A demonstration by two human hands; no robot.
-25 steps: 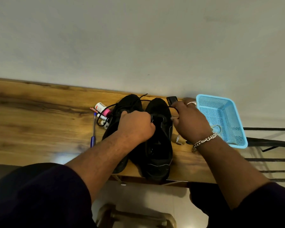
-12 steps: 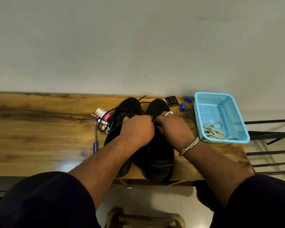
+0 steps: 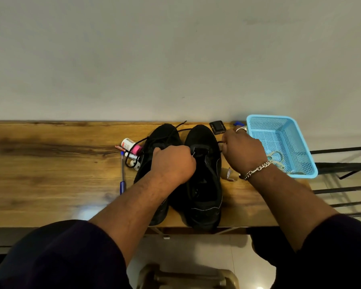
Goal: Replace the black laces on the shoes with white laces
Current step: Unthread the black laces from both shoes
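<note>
I saw left hand (image 3: 173, 162) fisted on right shoe (image 3: 203, 176) (tongue area); right hand (image 3: 243, 152) pinched black lace (image 3: 219, 142), pulled sideways.

Dark sleeves (image 3: 56, 255), silver bracelet (image 3: 256, 170), ring (image 3: 241, 128)

Table (image 3: 50, 163): wood grain, smooth, slight sheen
Shoes (image 3: 204, 184): black, matt cloth
Basket (image 3: 300, 142): light blue perforated plastic, right of the grip
Bracelet (image 3: 256, 170): shiny metal chain
Wall (image 3: 175, 49): matt, plain
</note>
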